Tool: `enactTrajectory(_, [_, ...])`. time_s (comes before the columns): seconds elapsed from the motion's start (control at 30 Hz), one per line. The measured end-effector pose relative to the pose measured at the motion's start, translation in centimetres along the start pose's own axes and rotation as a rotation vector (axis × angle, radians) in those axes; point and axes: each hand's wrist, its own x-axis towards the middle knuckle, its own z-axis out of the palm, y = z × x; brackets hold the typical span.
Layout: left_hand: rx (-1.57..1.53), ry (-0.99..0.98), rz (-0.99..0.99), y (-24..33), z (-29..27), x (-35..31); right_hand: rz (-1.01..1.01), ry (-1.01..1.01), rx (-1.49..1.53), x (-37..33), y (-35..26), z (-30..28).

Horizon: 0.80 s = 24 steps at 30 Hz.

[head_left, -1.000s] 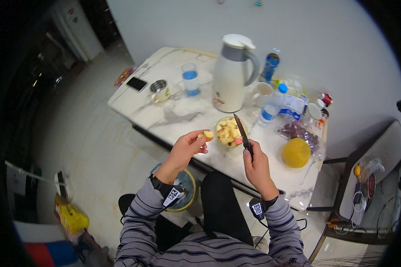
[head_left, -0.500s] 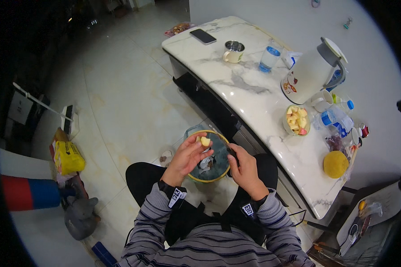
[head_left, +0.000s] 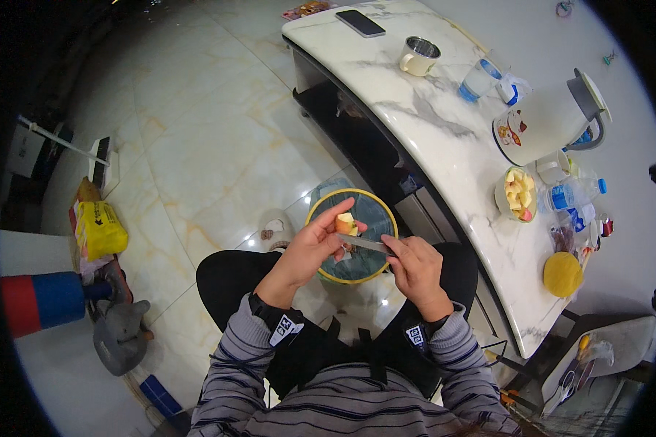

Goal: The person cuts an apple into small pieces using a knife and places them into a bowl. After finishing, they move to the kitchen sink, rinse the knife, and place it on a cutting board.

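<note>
My left hand (head_left: 311, 247) grips a piece of apple (head_left: 347, 224) with pale flesh and some reddish skin. In my right hand (head_left: 418, 271) is a knife (head_left: 366, 244); its blade points left and lies close to the underside of the apple piece. Whether the edge touches the fruit I cannot tell. Both hands are over a bin (head_left: 381, 271) with a yellow rim and a dark greenish liner, standing between my knees. On the marble-topped table to the right, a clear bowl (head_left: 516, 195) holds several cut apple chunks.
The table (head_left: 444, 156) carries a large white jug (head_left: 536, 124), a glass of water (head_left: 479, 80), a steel-lined mug (head_left: 419, 57), a phone (head_left: 361, 23), a plastic bottle (head_left: 577, 194) and a round yellow fruit (head_left: 563, 274). A yellow bag (head_left: 100, 229) lies on the floor at left.
The knife has swung leftward, bringing its blade beside the apple piece, and the right hand has turned inward. The whole view has shifted, with the table now further right.
</note>
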Motion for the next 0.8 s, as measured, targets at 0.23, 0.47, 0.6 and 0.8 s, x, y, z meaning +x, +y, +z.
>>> enactTrajectory(0.23, [0.175, -0.010, 0.063, -0.4, 1.0, -0.2, 0.004, -0.005, -0.023, -0.6, 0.3, 0.0])
enactTrajectory(0.47, [0.350, -0.007, 0.117, -0.4, 1.6, -0.6, -0.009, 0.005, -0.037, -1.0, 0.4, -0.3])
enactTrajectory(0.6, [0.482, -0.003, 0.178, -0.4, 1.8, -0.5, -0.013, 0.018, -0.040, -1.1, 0.4, -0.4])
enactTrajectory(0.8, [0.341, -0.083, 0.034, -0.2, 1.7, -0.8, -0.042, 0.019, -0.057, -1.2, 0.7, -0.7])
